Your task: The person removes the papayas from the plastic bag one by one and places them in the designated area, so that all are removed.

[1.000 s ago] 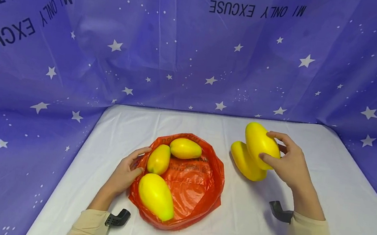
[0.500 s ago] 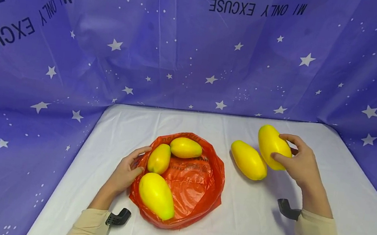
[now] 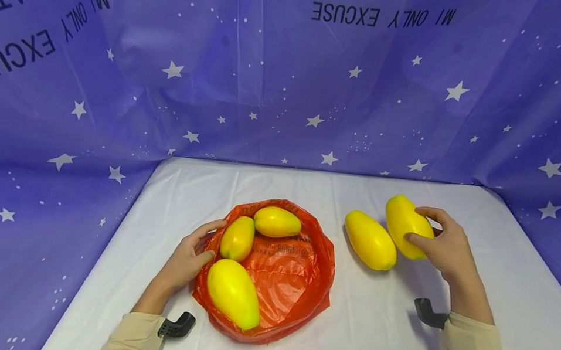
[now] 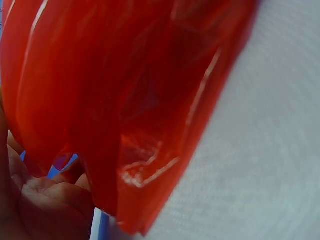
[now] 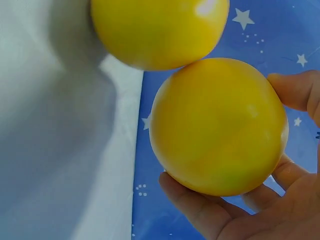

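Note:
My right hand (image 3: 445,245) grips a yellow mango (image 3: 405,226) by its side, thumb and fingers spread around it. In the right wrist view, the held mango (image 5: 220,127) fills the middle, its rounded end toward the camera. Just left of it another mango (image 3: 370,240) lies on the white cloth. My left hand (image 3: 187,257) holds the left rim of an open red plastic bag (image 3: 316,286), fingertips and thumb at its edge. Inside the bag lie a large mango (image 3: 234,294) and two smaller ones along the left and back. The left wrist view is mostly the bag's crumpled side (image 4: 145,100).
A white cloth (image 3: 360,339) covers the table. Behind and beside it hangs a purple curtain (image 3: 272,79) with white stars and black lettering. A black camera mount (image 3: 177,325) sits on the left wrist, another mount (image 3: 429,313) on the right.
The right hand has moved right with its mango, away from over the lying mango, then slightly down. The left hand and the bag have stayed in place.

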Demonstrator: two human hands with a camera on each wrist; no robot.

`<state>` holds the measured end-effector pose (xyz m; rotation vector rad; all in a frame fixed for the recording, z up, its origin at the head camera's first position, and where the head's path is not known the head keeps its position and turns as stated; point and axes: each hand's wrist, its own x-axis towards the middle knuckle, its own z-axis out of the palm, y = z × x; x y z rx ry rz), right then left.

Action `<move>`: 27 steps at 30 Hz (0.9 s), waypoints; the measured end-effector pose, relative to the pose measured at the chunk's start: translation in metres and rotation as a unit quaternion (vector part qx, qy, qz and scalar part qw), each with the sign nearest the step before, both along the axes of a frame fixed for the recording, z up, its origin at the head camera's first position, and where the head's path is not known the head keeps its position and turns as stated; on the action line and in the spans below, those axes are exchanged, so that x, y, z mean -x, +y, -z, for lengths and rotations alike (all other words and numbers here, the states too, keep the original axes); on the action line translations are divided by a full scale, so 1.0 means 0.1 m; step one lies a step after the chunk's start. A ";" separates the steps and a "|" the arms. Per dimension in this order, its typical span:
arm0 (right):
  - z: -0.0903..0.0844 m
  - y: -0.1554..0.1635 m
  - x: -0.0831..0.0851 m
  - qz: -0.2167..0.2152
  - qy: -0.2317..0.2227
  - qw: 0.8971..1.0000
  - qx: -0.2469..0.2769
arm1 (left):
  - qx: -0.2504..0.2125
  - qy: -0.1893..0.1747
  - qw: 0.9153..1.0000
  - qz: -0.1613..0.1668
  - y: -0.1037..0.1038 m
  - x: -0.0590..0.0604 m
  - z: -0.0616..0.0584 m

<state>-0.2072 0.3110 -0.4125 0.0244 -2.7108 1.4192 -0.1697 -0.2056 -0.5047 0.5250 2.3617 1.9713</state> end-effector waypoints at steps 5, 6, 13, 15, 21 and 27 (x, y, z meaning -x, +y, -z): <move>0.09 0.06 0.04 -0.001 -0.016 1.000 -0.007 | 0.004 0.000 1.000 -0.004 0.00 -0.02 0.01; 0.10 0.07 0.05 -0.003 -0.020 1.000 -0.010 | 0.005 -0.002 1.000 -0.004 0.00 -0.02 0.01; 0.23 0.11 0.12 -0.003 -0.039 0.999 -0.033 | -0.001 -0.007 1.000 -0.001 0.00 -0.03 0.01; 0.27 0.10 0.14 -0.005 -0.042 0.998 -0.035 | 0.001 -0.003 1.000 -0.002 0.00 -0.03 0.01; 0.28 0.09 0.14 -0.009 -0.048 0.998 -0.034 | -0.001 -0.013 1.000 -0.001 0.05 -0.07 -0.14; 0.19 0.06 0.10 -0.003 -0.052 0.998 -0.039 | 0.013 -0.020 1.000 -0.003 0.10 -0.14 -0.33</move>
